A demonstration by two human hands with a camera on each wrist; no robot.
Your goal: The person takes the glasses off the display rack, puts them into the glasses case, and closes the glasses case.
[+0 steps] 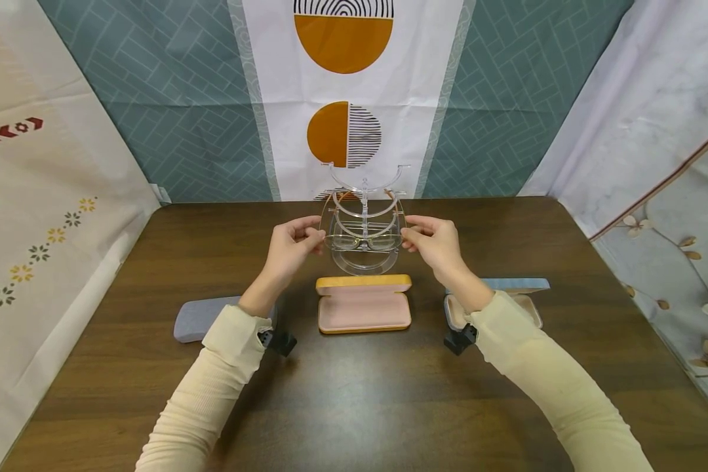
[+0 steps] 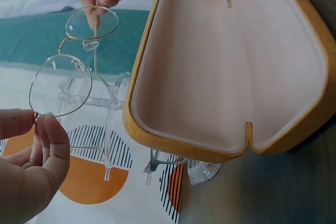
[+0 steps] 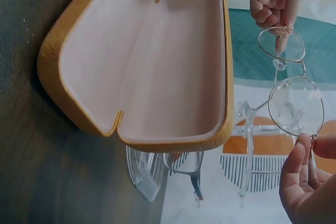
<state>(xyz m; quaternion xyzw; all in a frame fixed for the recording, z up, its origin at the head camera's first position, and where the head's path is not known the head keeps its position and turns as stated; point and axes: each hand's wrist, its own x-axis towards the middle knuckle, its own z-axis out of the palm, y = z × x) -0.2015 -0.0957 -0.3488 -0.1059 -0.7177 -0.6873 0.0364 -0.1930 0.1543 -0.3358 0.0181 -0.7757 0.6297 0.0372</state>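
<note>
A pair of round, gold wire-rimmed glasses (image 2: 61,44) is held up by both hands in front of a clear tiered display stand (image 1: 364,206). My left hand (image 1: 292,244) pinches one side of the frame near the hinge between thumb and fingers. On the opposite side, my right hand (image 1: 433,244) grips the frame the same way. Another pair of glasses with a darker frame (image 3: 197,174) sits low on the stand, partly hidden by the yellow case in the wrist views. That yellow glasses case (image 1: 364,311), lined in pale pink, lies open between the forearms.
Left of the yellow case lies a closed grey-blue glasses case (image 1: 203,316), partly covered by the left forearm. A light blue case (image 1: 516,284) stands open at the right, partly behind the right sleeve. Fabric hangings (image 1: 200,131) border the brown wooden table (image 1: 354,406).
</note>
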